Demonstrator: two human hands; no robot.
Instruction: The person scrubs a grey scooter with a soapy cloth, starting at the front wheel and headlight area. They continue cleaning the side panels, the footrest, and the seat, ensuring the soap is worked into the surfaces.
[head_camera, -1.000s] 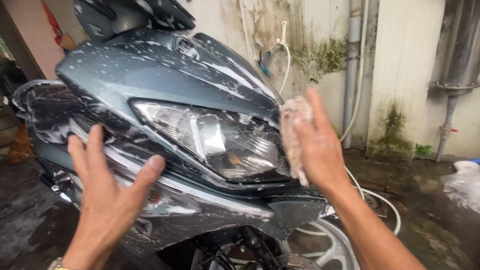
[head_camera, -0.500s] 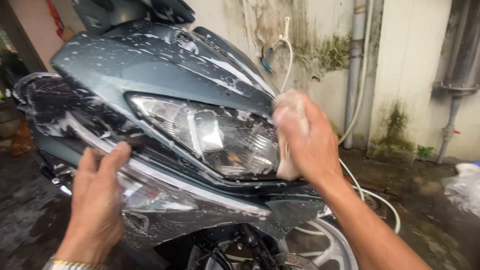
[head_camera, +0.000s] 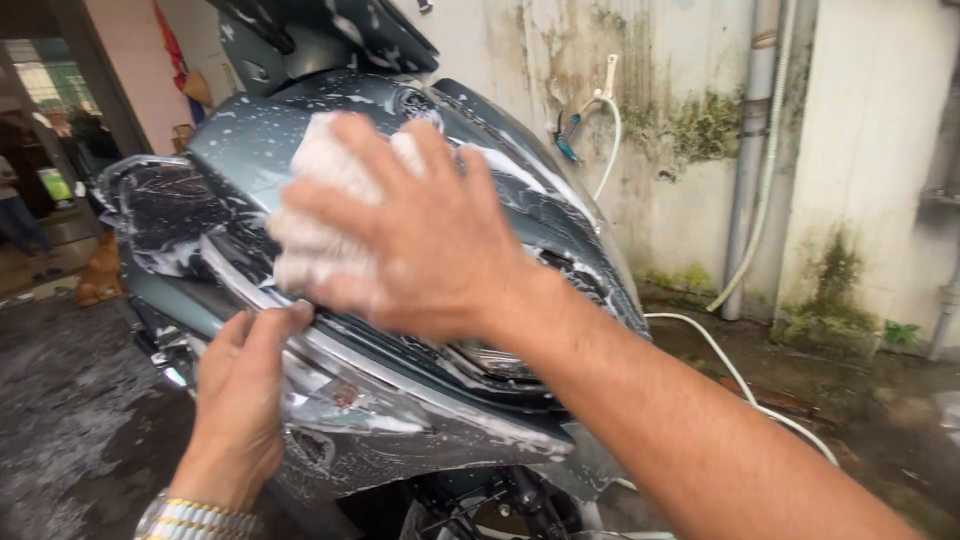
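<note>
No packages, labels, signs or screens in view, only wet scooter bodywork and wall

Mossy wall (head_camera: 690, 130), grey drainpipe (head_camera: 748, 150), white hose (head_camera: 740, 375) — wet ground (head_camera: 70, 420)

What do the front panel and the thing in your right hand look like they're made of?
Front panel: likely glossy painted plastic, grey-green, showing sheen and soap streaks. Pad under the right hand: pale, soft, probably sponge or cloth; blurred, so unsure.
</note>
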